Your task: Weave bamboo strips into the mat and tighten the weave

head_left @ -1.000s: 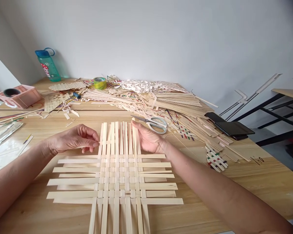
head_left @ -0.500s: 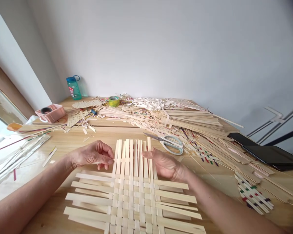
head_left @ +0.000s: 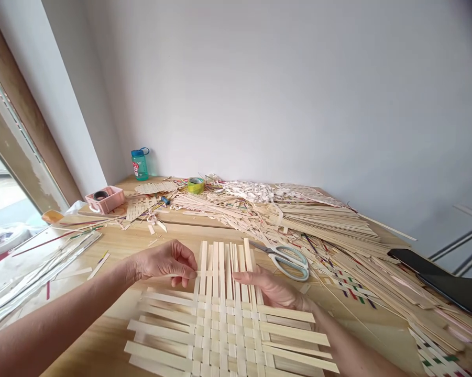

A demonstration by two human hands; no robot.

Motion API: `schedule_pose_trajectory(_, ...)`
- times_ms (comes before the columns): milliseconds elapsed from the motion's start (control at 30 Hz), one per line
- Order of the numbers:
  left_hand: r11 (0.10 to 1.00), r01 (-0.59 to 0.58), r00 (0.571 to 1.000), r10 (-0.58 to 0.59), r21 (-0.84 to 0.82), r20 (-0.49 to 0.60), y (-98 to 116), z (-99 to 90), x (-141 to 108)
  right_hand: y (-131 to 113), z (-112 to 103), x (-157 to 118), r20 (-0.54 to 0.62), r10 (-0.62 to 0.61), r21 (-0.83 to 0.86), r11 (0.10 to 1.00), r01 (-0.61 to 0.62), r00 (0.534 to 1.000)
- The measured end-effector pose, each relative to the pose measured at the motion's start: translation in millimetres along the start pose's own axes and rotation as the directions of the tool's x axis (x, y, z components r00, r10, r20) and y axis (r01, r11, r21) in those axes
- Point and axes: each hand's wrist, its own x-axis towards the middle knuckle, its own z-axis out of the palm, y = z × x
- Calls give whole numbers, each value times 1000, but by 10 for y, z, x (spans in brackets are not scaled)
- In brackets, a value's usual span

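A flat, half-made mat of pale bamboo strips (head_left: pixel 223 324) lies on the wooden table (head_left: pixel 102 335), woven over and under, its near edge cut off by the bottom of the view. The left hand (head_left: pixel 165 262) curls at the end of a thin cross strip (head_left: pixel 183 273) near the top of the mat. It is hard to tell if the hand pinches it. The right hand (head_left: pixel 269 288) lies open and wide at the mat's right side, partly hidden by strips. Just past it sit white-handled scissors (head_left: pixel 291 263), beside a big messy pile of loose strips (head_left: pixel 322 225) — too jumbled to count.
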Motion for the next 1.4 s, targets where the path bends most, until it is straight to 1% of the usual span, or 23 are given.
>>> schedule_pose_trajectory(67, 1000, -4, 1000, 4, 24, 10, 6, -1, 19, -2, -16, 8, -37, -6, -5, 1000, 6, 999)
schedule_pose_trajectory(167, 1000, -19, 1000, 19, 21, 15, -39, -10, 49, 17, -37, 25, -85, -12, -12, 1000, 11, 996)
schedule_pose_trajectory(333, 1000, -9, 999, 9, -12, 34, -120, -36, 54, 63, -48, 62, -79, -24, -18, 1000, 23, 997)
schedule_pose_trajectory(400, 1000, -4, 999, 4, 1, 50, -104, -49, 17, 62, -29, 47, -100, -23, -20, 1000, 21, 995)
schedule_pose_trajectory(467, 999, -6, 997, 3, 49, 73, -68, -67, -27, 47, -5, 23, -116, -6, -27, 1000, 3, 993)
schedule_pose_trajectory(600, 995, -24, 996, 15, 97, 87, -19, -116, -56, 20, -2, 10, -120, 15, 30, 999, -11, 993)
schedule_pose_trajectory(733, 996, -78, 991, 71, 53, 110, -36, -165, -41, 47, -46, 30, -101, 39, 68, 997, -32, 994)
schedule_pose_trajectory(933, 996, -87, 991, 85, 13, 106, -104, -240, -23, 61, -58, 17, -156, 72, 53, 997, -65, 985)
schedule_pose_trajectory(1033, 993, -118, 988, 118, 1, 103, -138, -252, -2, 39, -28, 1, -134, 65, 76, 996, -56, 989)
schedule_pose_trajectory(1133, 990, -140, 984, 136, 27, 113, -155, -252, 8, 29, -7, -4, -102, 46, 74, 997, -39, 994)
schedule_pose_trajectory(1267, 988, -151, 979, 147, 17, 140, -159, -254, 2, 45, -12, 6, -62, 46, 108, 993, -39, 997)
schedule_pose_trajectory(1400, 990, -138, 981, 134, 23, 143, -173, -243, 14, 54, -22, 17, -49, 49, 108, 993, -44, 998)
